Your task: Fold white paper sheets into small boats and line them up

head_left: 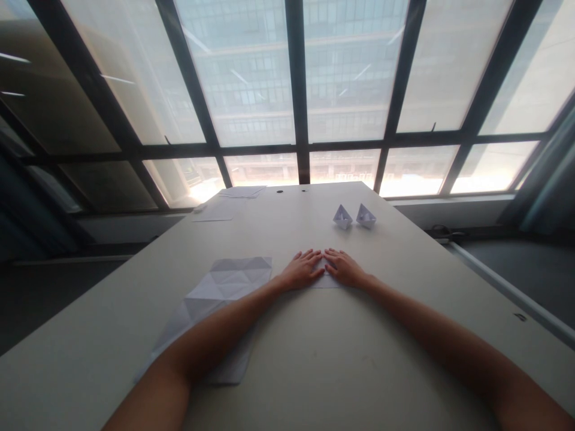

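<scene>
A small folded sheet of white paper lies flat on the table, mostly covered by both hands. My left hand rests on its left side, palm down with the fingers stretched out. From the right, my right hand presses on the paper in the same flat way, its fingertips close to those of the left. Beyond the hands stand two folded paper boats, one on the left and one on the right.
A large creased sheet of paper lies partly beneath my left forearm on the white table. Flat white sheets are at the far left. Dark-framed windows rise behind the table's far edge.
</scene>
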Demonstrator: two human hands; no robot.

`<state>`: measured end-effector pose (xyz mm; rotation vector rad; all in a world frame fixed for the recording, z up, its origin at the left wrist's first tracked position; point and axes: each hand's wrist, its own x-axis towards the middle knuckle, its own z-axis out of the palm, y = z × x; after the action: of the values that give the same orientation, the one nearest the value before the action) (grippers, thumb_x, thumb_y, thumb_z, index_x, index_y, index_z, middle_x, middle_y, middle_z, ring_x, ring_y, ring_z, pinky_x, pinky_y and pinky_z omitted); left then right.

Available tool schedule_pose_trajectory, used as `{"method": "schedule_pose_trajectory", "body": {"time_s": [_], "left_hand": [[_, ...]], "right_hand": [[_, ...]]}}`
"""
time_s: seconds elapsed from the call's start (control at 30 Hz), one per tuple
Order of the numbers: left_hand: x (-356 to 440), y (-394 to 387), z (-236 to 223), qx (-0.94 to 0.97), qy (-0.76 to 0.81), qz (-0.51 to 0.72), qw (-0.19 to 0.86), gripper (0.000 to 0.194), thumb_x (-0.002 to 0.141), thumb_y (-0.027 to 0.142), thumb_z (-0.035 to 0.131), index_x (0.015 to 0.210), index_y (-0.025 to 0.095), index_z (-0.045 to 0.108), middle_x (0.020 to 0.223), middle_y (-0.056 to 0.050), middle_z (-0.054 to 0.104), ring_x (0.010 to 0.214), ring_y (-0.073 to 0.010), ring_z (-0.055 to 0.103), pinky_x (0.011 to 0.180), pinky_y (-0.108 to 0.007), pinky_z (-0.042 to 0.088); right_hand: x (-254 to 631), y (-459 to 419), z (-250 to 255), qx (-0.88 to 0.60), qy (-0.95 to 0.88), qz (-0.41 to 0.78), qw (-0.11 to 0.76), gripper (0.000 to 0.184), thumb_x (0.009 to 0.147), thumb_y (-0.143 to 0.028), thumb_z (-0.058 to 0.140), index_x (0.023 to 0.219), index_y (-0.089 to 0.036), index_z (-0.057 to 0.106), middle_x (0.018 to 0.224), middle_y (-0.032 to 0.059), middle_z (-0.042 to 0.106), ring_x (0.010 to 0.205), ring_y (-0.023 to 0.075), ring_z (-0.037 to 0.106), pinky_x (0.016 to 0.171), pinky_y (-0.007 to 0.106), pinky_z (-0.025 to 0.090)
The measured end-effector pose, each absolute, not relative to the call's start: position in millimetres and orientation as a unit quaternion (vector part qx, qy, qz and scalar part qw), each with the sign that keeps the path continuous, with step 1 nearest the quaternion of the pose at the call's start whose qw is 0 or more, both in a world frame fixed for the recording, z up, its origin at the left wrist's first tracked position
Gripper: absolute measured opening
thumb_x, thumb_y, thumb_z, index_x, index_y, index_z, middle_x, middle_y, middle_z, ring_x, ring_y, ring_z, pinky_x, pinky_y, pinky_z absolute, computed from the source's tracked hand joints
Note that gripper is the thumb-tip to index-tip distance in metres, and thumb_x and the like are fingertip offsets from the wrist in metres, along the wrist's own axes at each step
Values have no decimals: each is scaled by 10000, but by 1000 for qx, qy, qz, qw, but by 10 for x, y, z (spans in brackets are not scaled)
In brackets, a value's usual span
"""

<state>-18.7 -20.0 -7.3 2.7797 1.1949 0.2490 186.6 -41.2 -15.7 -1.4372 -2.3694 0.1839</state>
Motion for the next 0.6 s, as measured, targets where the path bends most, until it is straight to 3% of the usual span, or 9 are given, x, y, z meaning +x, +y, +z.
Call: {"method": "schedule_pose_trajectory", "body": {"time_s": [0.17, 0.33, 0.47, 0.6], "left_hand": [[-194, -196, -72, 917, 384, 90, 57, 574, 981, 566, 353, 1465, 259, 368, 1577, -50, 342, 1484, -234, 221, 1207, -455, 172], [-202, -216, -28, 929, 354, 72, 75, 540, 997, 524, 341, 1493, 312, 324, 1594, -12, 311, 1492, -222, 202, 1208, -467, 148], [-205, -223, -5, 930, 355, 48, 78, 584, 1005, 527, 298, 1543, 307, 239, 1612, -22, 265, 1494, -229, 194, 1208, -473, 117], [-202, -215, -16, 929, 360, 54, 68, 608, 1000, 553, 274, 1543, 279, 255, 1607, -31, 279, 1483, -232, 226, 1207, -457, 133]], "right_hand": [[1869, -413, -163, -514, -840, 72, 159, 547, 960, -341, 450, 1475, -162, 425, 1545, 119, 387, 1456, 228, 293, 1191, 441, 186], [1876, -428, -180, -540, -828, 72, 132, 581, 992, -403, 360, 1523, -169, 337, 1593, 111, 290, 1490, 246, 190, 1193, 501, 119], [1875, -405, -247, -584, -798, 70, 132, 542, 1011, -319, 265, 1520, -148, 346, 1597, 125, 275, 1489, 263, 194, 1187, 524, 127], [1878, -392, -274, -613, -774, 67, 143, 537, 989, -206, 233, 1497, -139, 391, 1578, 139, 316, 1477, 266, 232, 1182, 521, 157]]}}
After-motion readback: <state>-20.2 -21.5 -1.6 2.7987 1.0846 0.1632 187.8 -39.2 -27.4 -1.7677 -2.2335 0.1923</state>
